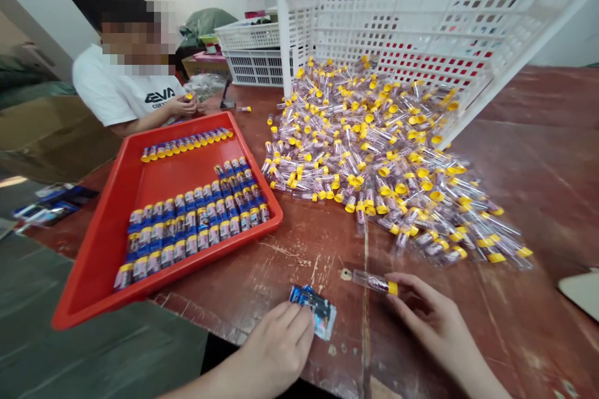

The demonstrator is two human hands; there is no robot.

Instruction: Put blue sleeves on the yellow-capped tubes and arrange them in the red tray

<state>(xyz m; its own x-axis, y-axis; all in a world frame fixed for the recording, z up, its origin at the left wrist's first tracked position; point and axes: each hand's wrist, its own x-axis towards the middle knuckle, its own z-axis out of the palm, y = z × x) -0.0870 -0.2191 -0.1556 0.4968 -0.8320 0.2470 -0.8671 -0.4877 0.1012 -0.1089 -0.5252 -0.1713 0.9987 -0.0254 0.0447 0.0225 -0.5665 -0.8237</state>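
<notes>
Near the front edge of the table, my left hand (285, 340) has its fingers closed on a small blue and black foil packet (322, 312). More than one packet may be stacked there; my fingers cover part of it. To the right, my right hand (428, 312) pinches a clear plastic tube (372, 281) by its yellow-capped end, the tube pointing left. Pinkish print shows on the tube. Beyond it spreads a large pile of similar tubes (346, 156) with yellow caps. On the left, a red tray (163, 181) holds rows of tubes with blue inside.
A white plastic basket (421, 6) lies tipped on its side behind the pile. A person (126, 87) in a white shirt sits at the far left, hands behind the tray. Stacked baskets (257, 65) stand at the back. Dark packets (51, 202) lie left of the tray.
</notes>
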